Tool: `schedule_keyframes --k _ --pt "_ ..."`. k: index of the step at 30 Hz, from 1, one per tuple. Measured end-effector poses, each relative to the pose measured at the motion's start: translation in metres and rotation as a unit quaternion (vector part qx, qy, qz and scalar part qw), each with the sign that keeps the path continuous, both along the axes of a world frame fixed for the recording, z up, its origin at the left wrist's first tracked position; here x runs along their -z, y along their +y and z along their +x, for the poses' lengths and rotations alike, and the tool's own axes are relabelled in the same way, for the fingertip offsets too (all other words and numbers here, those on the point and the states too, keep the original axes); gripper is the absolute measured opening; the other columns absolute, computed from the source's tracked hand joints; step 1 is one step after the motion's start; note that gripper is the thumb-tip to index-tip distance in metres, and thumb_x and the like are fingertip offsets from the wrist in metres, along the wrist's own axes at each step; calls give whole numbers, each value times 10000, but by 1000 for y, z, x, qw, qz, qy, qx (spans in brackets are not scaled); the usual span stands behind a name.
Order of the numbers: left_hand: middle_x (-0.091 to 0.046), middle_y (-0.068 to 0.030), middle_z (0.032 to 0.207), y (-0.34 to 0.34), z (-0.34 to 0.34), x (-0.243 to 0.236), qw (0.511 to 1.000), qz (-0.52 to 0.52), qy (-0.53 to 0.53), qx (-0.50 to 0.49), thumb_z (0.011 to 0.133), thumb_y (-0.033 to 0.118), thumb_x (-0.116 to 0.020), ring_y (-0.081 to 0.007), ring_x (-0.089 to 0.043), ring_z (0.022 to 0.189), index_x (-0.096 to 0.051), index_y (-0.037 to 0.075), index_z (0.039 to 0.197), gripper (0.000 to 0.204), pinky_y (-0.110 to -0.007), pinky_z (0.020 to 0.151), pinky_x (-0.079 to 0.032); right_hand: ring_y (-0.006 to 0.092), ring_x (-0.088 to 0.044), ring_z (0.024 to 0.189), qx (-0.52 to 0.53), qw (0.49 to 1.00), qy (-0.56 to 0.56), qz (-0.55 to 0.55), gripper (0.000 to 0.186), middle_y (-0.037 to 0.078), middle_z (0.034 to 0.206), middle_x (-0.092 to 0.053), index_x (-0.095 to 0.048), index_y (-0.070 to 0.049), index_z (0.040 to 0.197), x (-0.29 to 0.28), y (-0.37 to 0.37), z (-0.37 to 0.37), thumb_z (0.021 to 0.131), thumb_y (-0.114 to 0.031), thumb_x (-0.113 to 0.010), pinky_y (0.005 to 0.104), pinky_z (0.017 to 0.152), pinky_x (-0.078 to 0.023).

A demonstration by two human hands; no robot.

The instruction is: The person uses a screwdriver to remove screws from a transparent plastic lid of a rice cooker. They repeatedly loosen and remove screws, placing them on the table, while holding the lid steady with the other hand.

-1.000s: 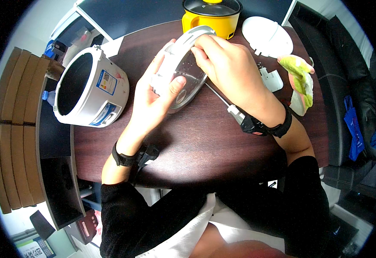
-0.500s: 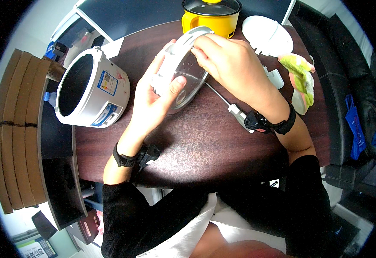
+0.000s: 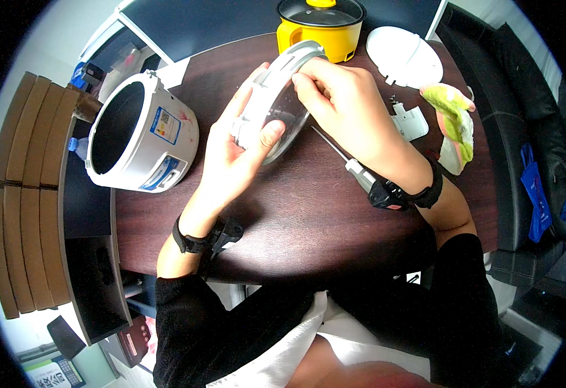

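A round rice cooker lid [image 3: 274, 76] with a white rim and a shiny inner face is tilted up above the table. Its left side rests in my left hand [image 3: 228, 152], fingers behind it and thumb over the near edge. My right hand [image 3: 338, 97] is closed at the far right part of the rim, fingertips curled against the inner side; what exactly they pinch is hidden. Under my right forearm lies a screwdriver [image 3: 359, 172] with a grey handle, partly covered by the wrist strap. The white rice cooker body [image 3: 174, 152] stands lidless at the left.
A yellow pot [image 3: 325, 44] with a glass lid stands at the back. Right of it lie a round white cover [image 3: 402, 59], a small white plastic part [image 3: 411, 123] with small dark pieces beside it, and a green-and-white cloth [image 3: 452, 119]. The brown table [image 3: 283, 226] has a curved edge.
The lid has turned a little, so its inner face shows narrower. My right hand has shifted slightly right and down, its fingers more curled. The small white part is less covered by my forearm.
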State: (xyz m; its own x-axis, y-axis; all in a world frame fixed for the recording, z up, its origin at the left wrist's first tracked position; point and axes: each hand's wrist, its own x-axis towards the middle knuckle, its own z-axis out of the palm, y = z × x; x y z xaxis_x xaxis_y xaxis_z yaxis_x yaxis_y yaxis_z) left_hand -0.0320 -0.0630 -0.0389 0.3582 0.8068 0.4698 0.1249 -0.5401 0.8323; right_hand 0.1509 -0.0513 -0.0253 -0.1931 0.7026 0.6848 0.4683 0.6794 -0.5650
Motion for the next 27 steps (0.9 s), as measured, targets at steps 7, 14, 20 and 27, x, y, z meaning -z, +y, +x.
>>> schedule_keyframes --k 7,14,20,27 --pt "-463 -131 1335 3 -5 -4 1000 2 8 16 835 220 -658 -197 -457 1201 -366 42 1370 634 -332 1005 -352 312 -609 620 56 982 -138 118 96 154 723 -599 -572 -28 880 -8 -1 8 812 -76 -620 362 539 -474" --pt "-456 -133 1341 2 -2 -4 1000 4 -12 17 836 235 -657 -201 -452 1206 -366 44 1371 638 -338 1013 -347 260 -636 621 53 996 -64 33 106 136 712 -625 -598 -9 884 -8 -4 4 849 -109 -603 327 536 -475" --pt "-448 -136 1348 1 -1 -2 999 -40 -15 33 832 242 -663 -199 -440 1215 -360 30 1370 653 -334 1014 -343 291 -643 663 20 999 -28 -11 152 158 732 -635 -594 10 888 -3 -4 2 896 -130 -535 349 586 -492" --pt "-471 -137 1320 3 -2 -2 1000 -14 -9 26 828 250 -671 -193 -442 1207 -357 27 1371 666 -329 1014 -334 325 -625 700 61 987 -139 49 130 166 795 -618 -588 -4 916 -6 -6 5 869 -122 -565 377 626 -504"
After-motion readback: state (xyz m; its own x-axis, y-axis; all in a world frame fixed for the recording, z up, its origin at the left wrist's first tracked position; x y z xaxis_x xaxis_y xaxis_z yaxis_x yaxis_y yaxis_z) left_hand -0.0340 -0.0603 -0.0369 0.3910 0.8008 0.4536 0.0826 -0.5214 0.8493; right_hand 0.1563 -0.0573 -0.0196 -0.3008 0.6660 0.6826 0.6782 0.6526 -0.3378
